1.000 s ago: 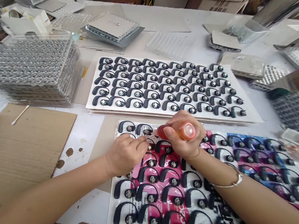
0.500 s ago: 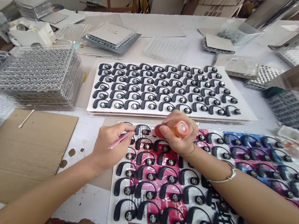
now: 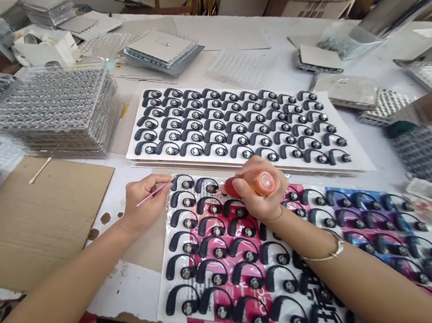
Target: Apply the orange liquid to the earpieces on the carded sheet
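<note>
Between the fingertips of my left hand (image 3: 142,205) is a thin pink stick (image 3: 154,192), tipped toward the top left corner of the near sheet. My right hand (image 3: 263,197) is wrapped round an orange squeeze bottle (image 3: 255,181). Its narrow end points left over the upper rows of black hook-shaped pieces (image 3: 218,244), each with a round metallic part at one end. These pieces lie in rows on the near sheet (image 3: 169,298), which has pink, white and blue print. My right hand and forearm hide some of them.
Behind it lies a white board (image 3: 355,159) with more black hooks in rows. To the left are a brown cardboard sheet (image 3: 23,229) with a cotton swab (image 3: 40,170) and a tall stack of clear trays (image 3: 57,111). A crumpled white tissue (image 3: 427,199) lies at right.
My left hand has moved left with the pink stick, away from the upper rows to the near sheet's corner. My right hand and the bottle have barely moved.
</note>
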A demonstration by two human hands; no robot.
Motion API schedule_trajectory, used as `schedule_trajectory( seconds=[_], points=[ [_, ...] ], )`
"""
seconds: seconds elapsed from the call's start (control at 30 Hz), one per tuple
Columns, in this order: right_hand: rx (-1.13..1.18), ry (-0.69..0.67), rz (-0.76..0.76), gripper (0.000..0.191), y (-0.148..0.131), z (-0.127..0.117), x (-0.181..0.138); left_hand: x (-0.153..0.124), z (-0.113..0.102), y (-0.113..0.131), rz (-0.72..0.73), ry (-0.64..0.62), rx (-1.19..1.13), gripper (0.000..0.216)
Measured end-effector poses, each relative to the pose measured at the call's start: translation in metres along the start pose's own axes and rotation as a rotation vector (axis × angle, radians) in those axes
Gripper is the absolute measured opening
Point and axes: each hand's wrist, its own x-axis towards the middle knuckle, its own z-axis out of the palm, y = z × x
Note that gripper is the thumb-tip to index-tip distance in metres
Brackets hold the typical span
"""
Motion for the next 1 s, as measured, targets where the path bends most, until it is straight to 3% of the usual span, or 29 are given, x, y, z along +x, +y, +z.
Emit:
schedule_trajectory(
  seconds=[0.27,1.0],
  points=[
    [-0.039,-0.002,-0.018,0.014,-0.0003,0.0002,-0.0002,0.0024,-0.0005,-0.0014,-0.108,0.016,-0.072,0.016],
    [-0.015,-0.039,-0.077,0.012,-0.0016,0.0028,-0.0026,0.0031,-0.0005,0.0013,-0.139,-0.006,-0.113,0.019]
  ],
)
